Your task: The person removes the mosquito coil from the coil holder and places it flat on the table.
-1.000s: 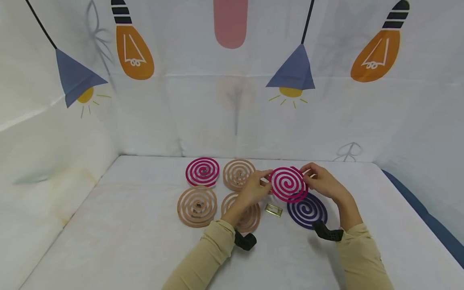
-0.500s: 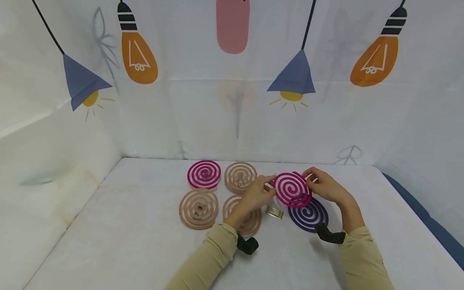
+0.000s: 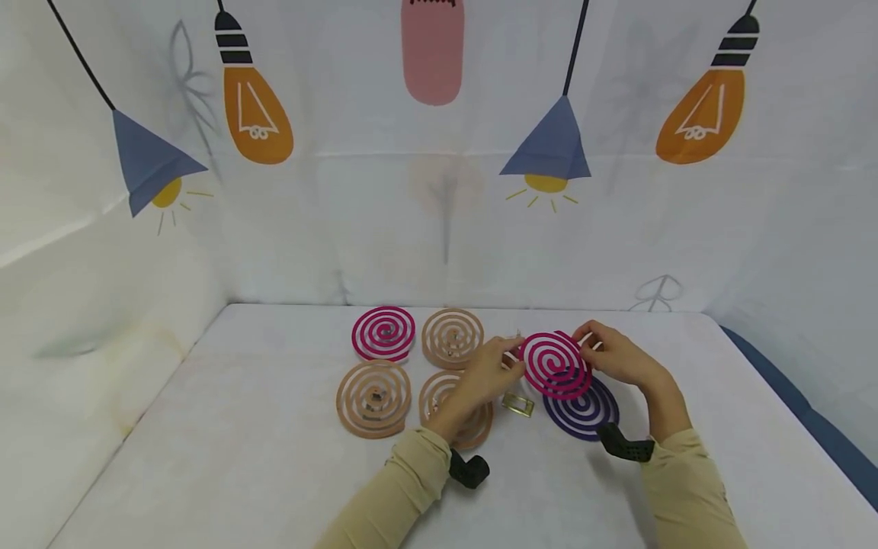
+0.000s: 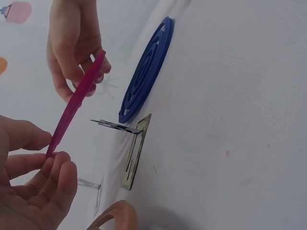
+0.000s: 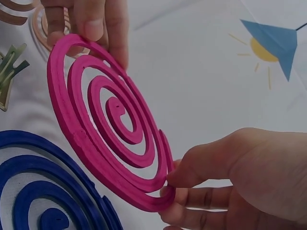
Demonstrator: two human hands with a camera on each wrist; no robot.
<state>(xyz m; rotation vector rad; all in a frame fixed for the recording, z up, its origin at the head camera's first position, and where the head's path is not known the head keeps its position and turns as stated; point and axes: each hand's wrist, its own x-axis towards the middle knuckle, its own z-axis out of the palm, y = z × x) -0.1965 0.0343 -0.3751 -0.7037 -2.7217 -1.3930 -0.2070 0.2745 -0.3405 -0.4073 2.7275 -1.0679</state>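
Observation:
Both hands hold a pink mosquito coil (image 4: pixel 74 106) up off the table, tilted, its spiral face showing in the head view. The left hand (image 3: pixel 485 370) pinches its left edge between thumb and fingers. On the opposite edge, the right hand (image 3: pixel 620 354) pinches the rim near the coil's outer end. Below lies a blue mosquito coil (image 4: pixel 146 72), partly overlapped by the pink one in the head view. A metal coil stand (image 4: pixel 141 139) with a raised prong sits beside the blue coil, and a second stand (image 4: pixel 98 194) shows farther back.
Left of the hands lie another pink coil (image 3: pixel 384 333) and three tan ones: a back coil (image 3: pixel 453 335), a front-left coil (image 3: pixel 373 400) and one partly under the left forearm (image 3: pixel 473 419). Metal pieces show through several. A printed cloth wall (image 3: pixel 439 221) rises behind the table.
The held pink coil has shifted slightly right and down in the head view, both hands with it. Their grip looks the same. The head view itself has shifted a little.

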